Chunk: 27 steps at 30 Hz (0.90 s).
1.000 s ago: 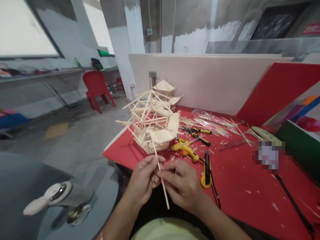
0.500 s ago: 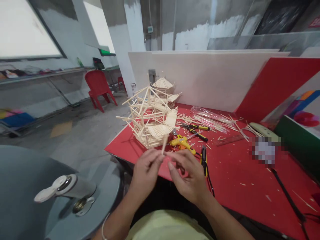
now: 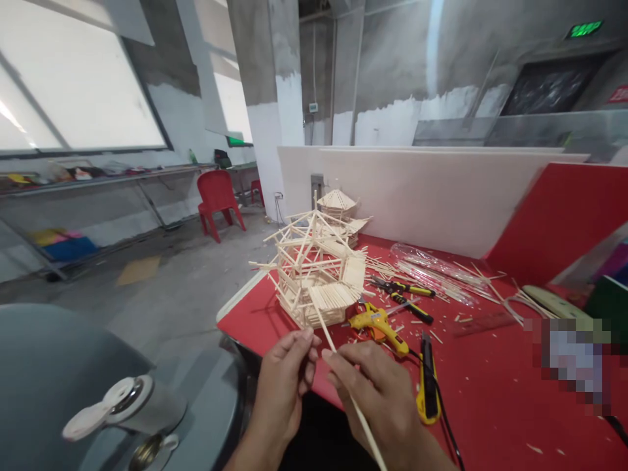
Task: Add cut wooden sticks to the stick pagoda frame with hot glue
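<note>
My right hand [image 3: 377, 386] is closed on a thin wooden stick [image 3: 362, 422], which slants from the lower edge up towards the model. My left hand [image 3: 287, 373] is just left of the stick, its thumb and fingers pressed together; whatever they may hold is too small or hidden. Beyond both hands stands an open-framed pagoda model [image 3: 318, 268] of pale sticks, with slatted eaves on its right side. The stick's far end overlaps the slatted eave in view; I cannot tell whether they touch. A yellow glue gun [image 3: 375, 322] lies just past my right hand.
On the red table [image 3: 490, 392] lie a utility knife [image 3: 428, 386], pliers [image 3: 405, 288], loose sticks and offcuts. A second pagoda model [image 3: 337, 203] stands behind. To my left, a white flask [image 3: 152, 405] stands on a grey stool [image 3: 206, 392]. A cord trails past the knife.
The stick now slants down across my right hand, where before a piece stood up between both hands' fingertips. My left fingers have come away from it. The view has tilted up and shifted left.
</note>
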Motion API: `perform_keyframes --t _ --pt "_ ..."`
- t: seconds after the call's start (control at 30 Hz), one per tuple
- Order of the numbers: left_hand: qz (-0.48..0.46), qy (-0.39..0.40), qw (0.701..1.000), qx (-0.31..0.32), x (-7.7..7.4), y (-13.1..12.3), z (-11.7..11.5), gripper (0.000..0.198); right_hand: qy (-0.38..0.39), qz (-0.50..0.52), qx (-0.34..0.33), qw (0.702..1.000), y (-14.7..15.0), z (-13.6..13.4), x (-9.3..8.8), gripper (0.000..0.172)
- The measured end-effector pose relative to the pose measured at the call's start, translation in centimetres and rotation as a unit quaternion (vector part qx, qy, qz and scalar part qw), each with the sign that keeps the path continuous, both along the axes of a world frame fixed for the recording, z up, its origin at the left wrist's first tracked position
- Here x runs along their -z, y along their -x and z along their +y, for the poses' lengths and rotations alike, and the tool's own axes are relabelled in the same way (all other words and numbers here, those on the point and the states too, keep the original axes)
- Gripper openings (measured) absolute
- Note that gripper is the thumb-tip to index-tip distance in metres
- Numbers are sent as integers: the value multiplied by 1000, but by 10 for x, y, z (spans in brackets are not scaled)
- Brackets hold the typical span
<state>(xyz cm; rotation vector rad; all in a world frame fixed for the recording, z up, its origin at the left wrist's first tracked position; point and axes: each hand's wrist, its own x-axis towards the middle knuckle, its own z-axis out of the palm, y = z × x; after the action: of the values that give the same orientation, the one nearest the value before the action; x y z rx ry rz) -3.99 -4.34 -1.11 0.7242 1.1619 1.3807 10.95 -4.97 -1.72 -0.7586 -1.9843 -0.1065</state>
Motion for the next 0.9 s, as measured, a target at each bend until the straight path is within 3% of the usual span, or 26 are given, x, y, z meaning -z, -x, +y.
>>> perform_keyframes --t 0.07,0.23,0.47,0.9 --pt "-91 41 995 26 1 1 10 26 -6 -17 4 1000 7 7 4 39" --pt "-155 77 985 25 0 2 26 28 -9 -24 18 1000 16 18 9 38" --pt "-184 105 977 29 1 3 36 30 -19 -19 26 999 22 24 9 25" --pt "-186 120 975 17 1 1 41 33 -35 -7 14 999 21 29 8 25"
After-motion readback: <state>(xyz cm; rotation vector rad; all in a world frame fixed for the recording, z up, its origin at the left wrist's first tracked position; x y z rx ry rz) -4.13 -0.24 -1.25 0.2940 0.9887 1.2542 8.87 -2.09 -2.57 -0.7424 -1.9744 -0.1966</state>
